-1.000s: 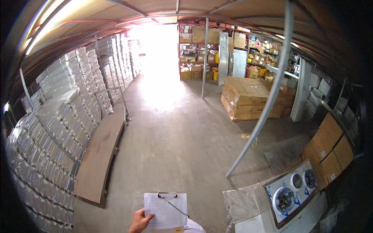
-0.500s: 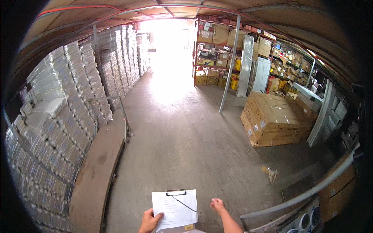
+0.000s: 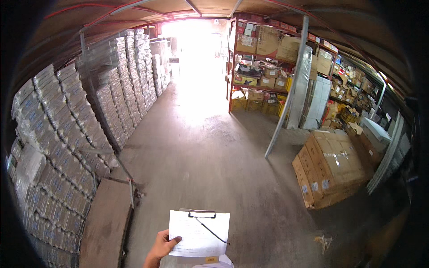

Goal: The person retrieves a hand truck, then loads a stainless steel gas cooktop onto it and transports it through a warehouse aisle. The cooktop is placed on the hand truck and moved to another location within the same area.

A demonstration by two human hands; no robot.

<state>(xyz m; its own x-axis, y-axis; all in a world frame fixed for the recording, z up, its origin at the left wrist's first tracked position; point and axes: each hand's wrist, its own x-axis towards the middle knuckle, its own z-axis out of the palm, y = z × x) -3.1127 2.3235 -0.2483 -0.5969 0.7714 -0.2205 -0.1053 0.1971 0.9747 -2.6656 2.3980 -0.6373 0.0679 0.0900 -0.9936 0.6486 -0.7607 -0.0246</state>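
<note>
"Can you read any lettering?"
"None: the clipped paper sheet [image 3: 196, 236] carries faint lines, the yellow label [image 3: 211, 259] below it dark marks, the brown cartons [image 3: 319, 161] blurred white labels [image 3: 325, 183]"

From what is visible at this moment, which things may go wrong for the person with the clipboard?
Only the left hand is seen holding the clipboard, near its left edge, so it might tilt or slip.
The flat trolley sits low on the left; a foot might catch its edge.
The crumpled scrap on the floor to the right might be stepped on.
</note>
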